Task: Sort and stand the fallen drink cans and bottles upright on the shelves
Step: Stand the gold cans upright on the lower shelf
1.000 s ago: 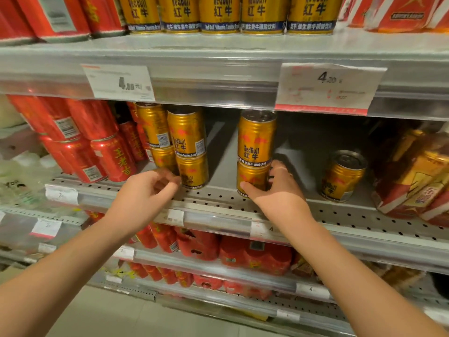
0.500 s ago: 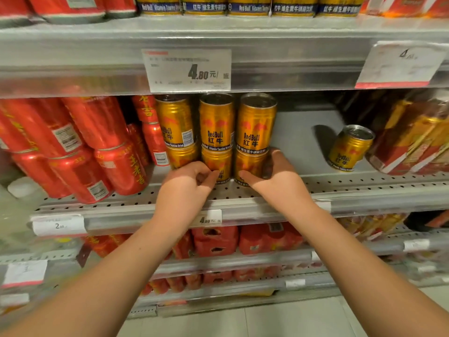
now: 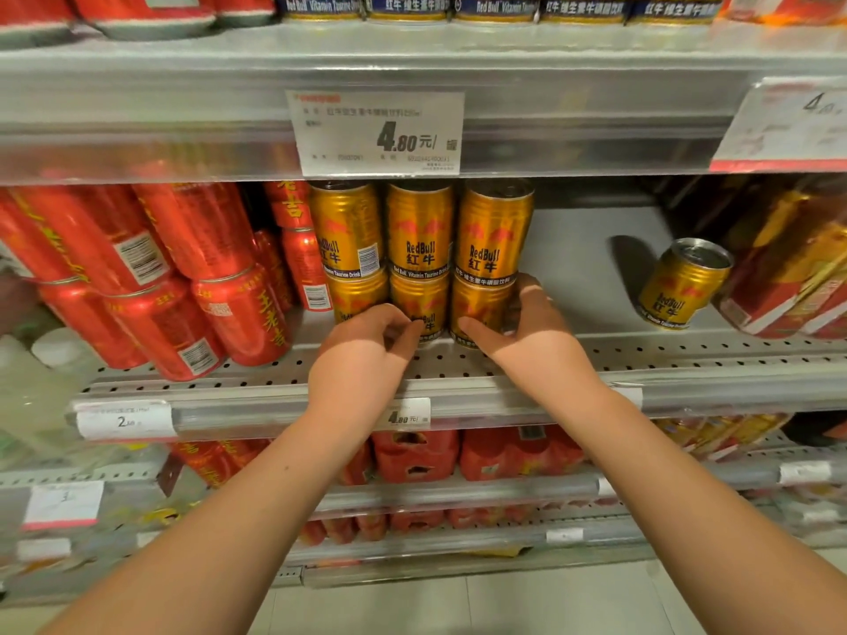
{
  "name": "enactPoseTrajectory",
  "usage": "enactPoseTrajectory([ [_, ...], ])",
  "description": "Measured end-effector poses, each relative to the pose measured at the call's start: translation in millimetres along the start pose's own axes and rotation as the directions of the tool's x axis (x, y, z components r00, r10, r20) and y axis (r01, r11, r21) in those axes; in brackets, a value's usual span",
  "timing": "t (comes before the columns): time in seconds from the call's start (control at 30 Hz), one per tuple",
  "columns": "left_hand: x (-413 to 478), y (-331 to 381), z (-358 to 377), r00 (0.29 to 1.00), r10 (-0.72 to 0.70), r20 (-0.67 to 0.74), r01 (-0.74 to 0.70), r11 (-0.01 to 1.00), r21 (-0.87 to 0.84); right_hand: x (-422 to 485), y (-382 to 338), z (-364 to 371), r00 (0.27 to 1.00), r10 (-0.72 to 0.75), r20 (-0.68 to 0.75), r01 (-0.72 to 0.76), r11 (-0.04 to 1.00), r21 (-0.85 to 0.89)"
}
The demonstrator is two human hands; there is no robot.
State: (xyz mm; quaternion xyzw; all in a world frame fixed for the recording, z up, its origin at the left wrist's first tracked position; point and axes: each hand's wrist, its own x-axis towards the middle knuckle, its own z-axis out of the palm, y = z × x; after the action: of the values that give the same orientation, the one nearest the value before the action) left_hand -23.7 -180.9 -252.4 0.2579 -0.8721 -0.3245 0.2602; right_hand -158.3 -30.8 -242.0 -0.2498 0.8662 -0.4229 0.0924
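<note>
The right hand (image 3: 527, 341) has its grip closed round the bottom can (image 3: 476, 309) of the end gold stack, near the shelf's (image 3: 687, 355) front edge. The left hand (image 3: 366, 359) curls against the middle can (image 3: 421, 300); whether that grip holds, I cannot tell. They look to be squaring the stacks. Next, probably, the tilted can (image 3: 683, 286) toward the right end wants standing.

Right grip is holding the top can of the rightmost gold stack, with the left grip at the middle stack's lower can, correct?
Not quite: the head view shows the right grip holding the rightmost stack's bottom can, not its top can. The left grip is at the middle stack's lower can, as you said.
</note>
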Motion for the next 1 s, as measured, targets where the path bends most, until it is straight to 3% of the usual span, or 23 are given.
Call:
enactPoseTrajectory([
  [0.17, 10, 0, 3, 0.998, -0.067, 0.013, 0.065, 0.994, 0.082, 8, -8, -3, 1.0, 0.025, 0.013, -0.024, 0.998, -0.059],
  [0.33, 5, -4, 1, 0.998, -0.041, 0.039, 0.04, 0.998, 0.038, -5, 0, -13, 1.0, 0.024, 0.015, -0.023, 0.999, -0.022],
  [0.47, 2, -5, 1, 0.999, -0.032, 0.029, 0.031, 0.998, 0.054, -42, 35, -52, 0.944, -0.046, -0.327, 0.067, 0.996, 0.052],
  [0.63, -1, -6, 3, 0.999, -0.038, -0.001, 0.038, 0.999, 0.024, -47, 71, -103, 0.84, 0.092, -0.535, -0.091, 0.995, 0.028],
  [0.8, -4, -3, 2, 0.999, -0.035, -0.007, 0.035, 0.999, 0.029, -27, 82, -122, 0.856, 0.191, -0.48, -0.244, 0.968, -0.05],
  [1.0, -6, -1, -1, 1.0, -0.022, -0.013, 0.023, 0.997, 0.08, -6, 97, -129, 0.894, 0.218, -0.392, -0.244, 0.97, -0.018],
])
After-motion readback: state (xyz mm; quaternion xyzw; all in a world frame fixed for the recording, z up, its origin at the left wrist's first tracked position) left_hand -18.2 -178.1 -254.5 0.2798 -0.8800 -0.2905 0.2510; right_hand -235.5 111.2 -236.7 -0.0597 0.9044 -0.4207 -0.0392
